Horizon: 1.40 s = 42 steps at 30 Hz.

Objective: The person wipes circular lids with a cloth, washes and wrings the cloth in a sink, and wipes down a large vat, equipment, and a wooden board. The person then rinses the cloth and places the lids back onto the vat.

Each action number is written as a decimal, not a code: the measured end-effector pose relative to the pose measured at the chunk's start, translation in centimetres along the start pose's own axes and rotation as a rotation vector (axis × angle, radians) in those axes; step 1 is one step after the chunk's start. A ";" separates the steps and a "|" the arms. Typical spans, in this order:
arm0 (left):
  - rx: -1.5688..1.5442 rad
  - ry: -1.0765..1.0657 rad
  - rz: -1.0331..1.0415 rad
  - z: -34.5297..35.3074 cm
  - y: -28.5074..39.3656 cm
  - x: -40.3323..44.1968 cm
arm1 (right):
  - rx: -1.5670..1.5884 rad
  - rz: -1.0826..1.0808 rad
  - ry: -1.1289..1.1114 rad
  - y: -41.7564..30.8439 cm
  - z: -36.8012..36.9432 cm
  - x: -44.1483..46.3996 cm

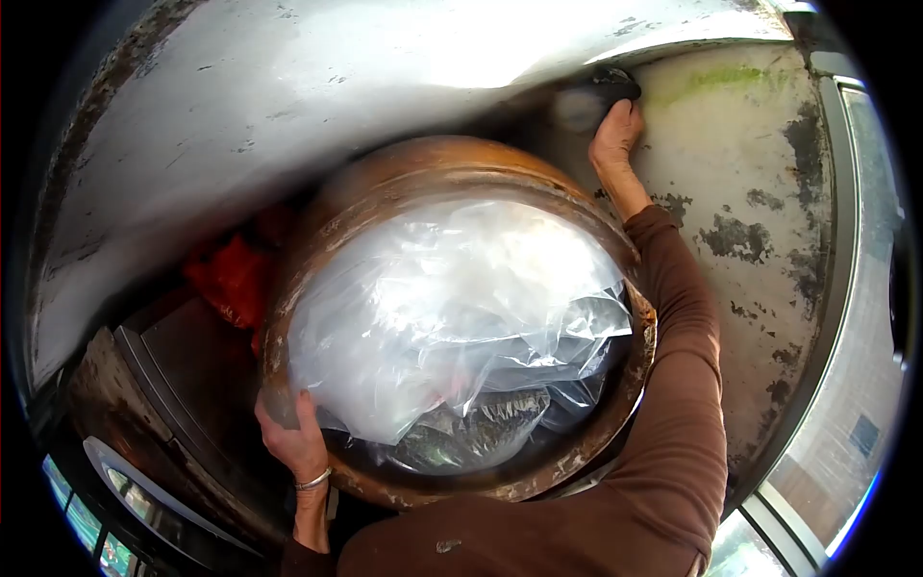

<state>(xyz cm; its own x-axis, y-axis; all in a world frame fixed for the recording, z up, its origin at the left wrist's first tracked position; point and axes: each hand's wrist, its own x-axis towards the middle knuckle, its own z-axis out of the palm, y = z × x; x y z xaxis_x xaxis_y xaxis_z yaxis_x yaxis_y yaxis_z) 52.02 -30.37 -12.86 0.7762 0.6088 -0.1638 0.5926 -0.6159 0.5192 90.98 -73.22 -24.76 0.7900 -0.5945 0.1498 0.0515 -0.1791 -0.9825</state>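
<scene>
A large brown glazed jar [423, 159] stands in front of me, its wide mouth facing up. Clear plastic sheeting [413, 298] fills most of the mouth. Under it, at the near side, lies a dark, shiny plastic-wrapped bundle [471, 433]; its contents I cannot make out. My left hand [293, 438] grips the jar's rim at the near left, thumb on the inner side. Stretched out past the jar, my right hand [617, 135] is closed against a dark rounded object [615, 85] by the wall; its kind is unclear and the fingers are partly hidden.
A white wall [288, 87] curves across the far side. At right is a stained, peeling wall [740, 192] beside a metal-framed window [827, 385]. Red plastic [231, 279] and a dark panel [192, 356] lie left of the jar, close to it.
</scene>
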 end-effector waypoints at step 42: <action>0.077 0.005 0.014 -1.3 -0.3 0.3 | -0.984 -0.785 -1.799 -13.7 25.5 -28.5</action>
<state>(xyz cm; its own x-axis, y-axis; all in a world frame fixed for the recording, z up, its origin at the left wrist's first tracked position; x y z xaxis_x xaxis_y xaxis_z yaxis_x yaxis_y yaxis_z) 51.80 -29.36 -11.99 0.7838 0.6019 -0.1529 0.5965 -0.6612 0.4550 83.35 -33.84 -18.35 0.3658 0.8263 -0.4284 0.7753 -0.5252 -0.3510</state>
